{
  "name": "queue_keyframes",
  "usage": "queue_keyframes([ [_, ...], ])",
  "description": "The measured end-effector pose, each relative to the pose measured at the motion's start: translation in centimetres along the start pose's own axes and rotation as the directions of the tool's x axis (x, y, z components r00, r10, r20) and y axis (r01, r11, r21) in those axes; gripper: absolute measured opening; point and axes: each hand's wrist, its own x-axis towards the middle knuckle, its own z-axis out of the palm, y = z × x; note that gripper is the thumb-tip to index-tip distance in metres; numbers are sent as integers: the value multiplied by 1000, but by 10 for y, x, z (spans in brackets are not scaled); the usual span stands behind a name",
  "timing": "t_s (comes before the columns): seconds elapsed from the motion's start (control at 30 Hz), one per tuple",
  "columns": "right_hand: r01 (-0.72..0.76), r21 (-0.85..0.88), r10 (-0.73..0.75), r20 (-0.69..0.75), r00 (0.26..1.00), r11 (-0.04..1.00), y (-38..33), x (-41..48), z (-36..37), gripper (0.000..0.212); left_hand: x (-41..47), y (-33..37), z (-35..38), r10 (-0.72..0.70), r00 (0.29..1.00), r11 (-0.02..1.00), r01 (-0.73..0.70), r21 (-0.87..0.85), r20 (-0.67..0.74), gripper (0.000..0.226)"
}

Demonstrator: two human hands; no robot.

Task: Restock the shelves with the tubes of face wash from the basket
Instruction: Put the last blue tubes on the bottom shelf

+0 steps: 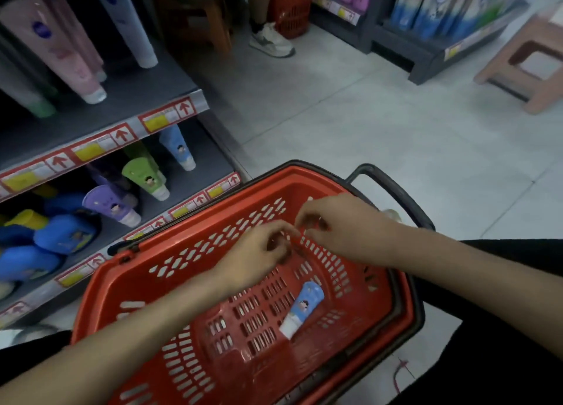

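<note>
One tube point(301, 308) lies in our basket point(195, 246), within easy reach; left hand point(259, 252) and right hand point(338, 231) meet above, fingers point(307, 212) curled, on what we cannot tell.

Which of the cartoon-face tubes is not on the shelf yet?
The light blue tube lying in the red basket. The green tube, purple tube and second blue tube stand cap-down on the lower shelf.
</note>
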Motion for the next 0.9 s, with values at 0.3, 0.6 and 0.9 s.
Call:
queue_keyframes([
  [0.3,184,-296,-132,186,974,937,43,-22,43,39,25,-130,105,-409,792,903,280,325,454,40],
  [0.6,192,-345,-117,226,967,919,60,-21,54,57,43,-144,163,-444,860,790,245,561,250,52],
  [0.9,208,-424,-92,277,956,881,51,-4,50,46,52,-171,158,-364,895,801,161,576,256,61],
])
